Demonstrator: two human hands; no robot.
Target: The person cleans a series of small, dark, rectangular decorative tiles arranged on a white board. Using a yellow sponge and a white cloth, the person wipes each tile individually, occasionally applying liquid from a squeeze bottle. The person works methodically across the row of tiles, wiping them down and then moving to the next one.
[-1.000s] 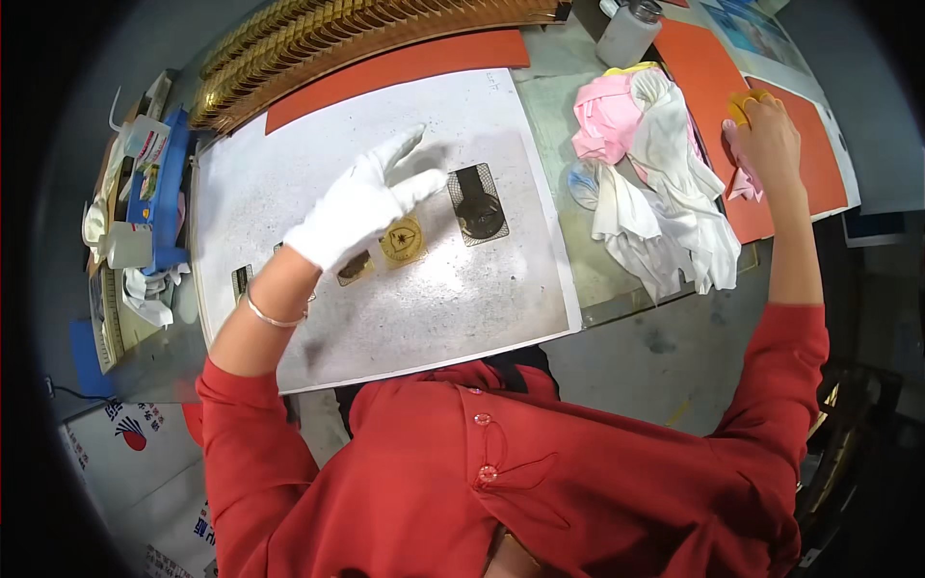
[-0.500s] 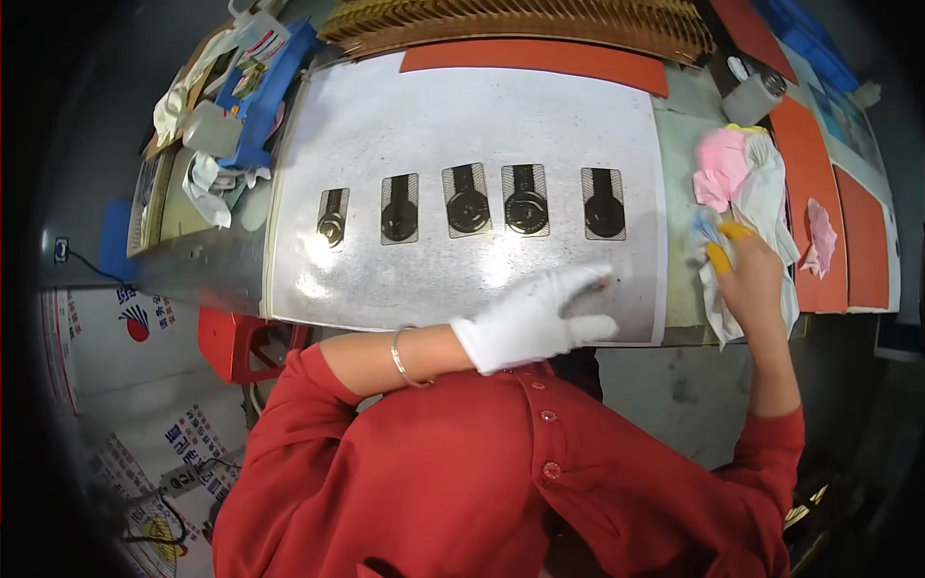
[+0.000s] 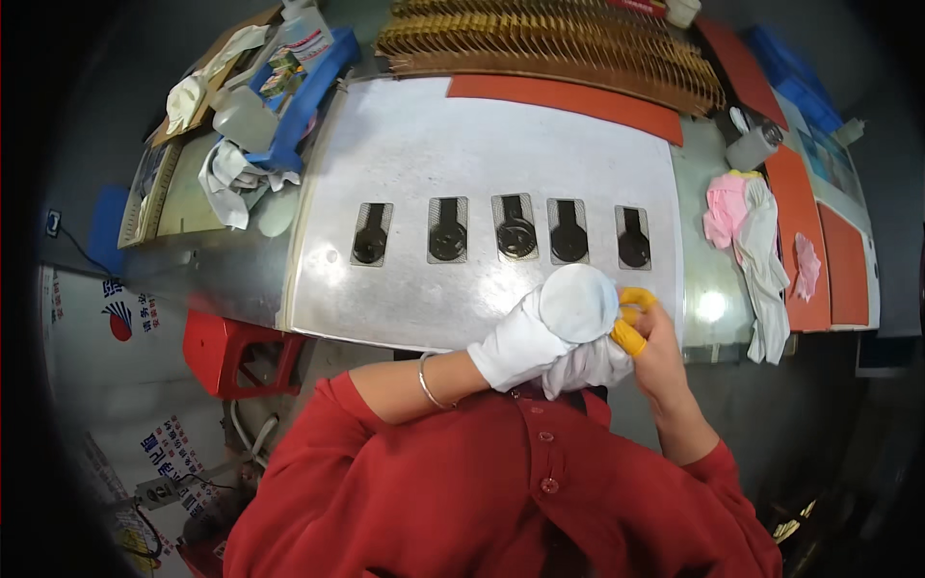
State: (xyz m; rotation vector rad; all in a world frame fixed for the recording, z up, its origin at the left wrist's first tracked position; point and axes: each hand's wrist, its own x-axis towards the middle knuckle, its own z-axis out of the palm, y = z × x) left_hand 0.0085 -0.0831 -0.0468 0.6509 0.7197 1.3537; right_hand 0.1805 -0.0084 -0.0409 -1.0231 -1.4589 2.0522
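Near the front edge of the table, my two hands meet in front of my body. My left hand (image 3: 518, 345), in a white glove, is closed round a pale round disc (image 3: 575, 301) whose flat face is turned up. My right hand (image 3: 659, 349), with yellow finger cots, pinches a whitish cloth (image 3: 590, 366) bunched under and beside the disc's right edge. The fingertips are partly hidden there. Beyond my hands, several small rectangular mesh-patterned pieces (image 3: 447, 231), each with a dark keyhole-like shape, lie in a row on the white sheet (image 3: 405, 144).
To the right lie a pink cloth (image 3: 725, 207), a long white cloth (image 3: 761, 260) and orange mats (image 3: 848, 260). A bottle (image 3: 754, 146) stands behind them. A brown slotted rack (image 3: 549, 43) runs along the back. At left is a blue tray (image 3: 289, 135) with bottles; a red stool (image 3: 226, 352) stands below.
My right hand has come left from the cloths at the right, bringing a whitish cloth to my left hand. My left hand, spread before, is now closed round the disc. The view has shifted.
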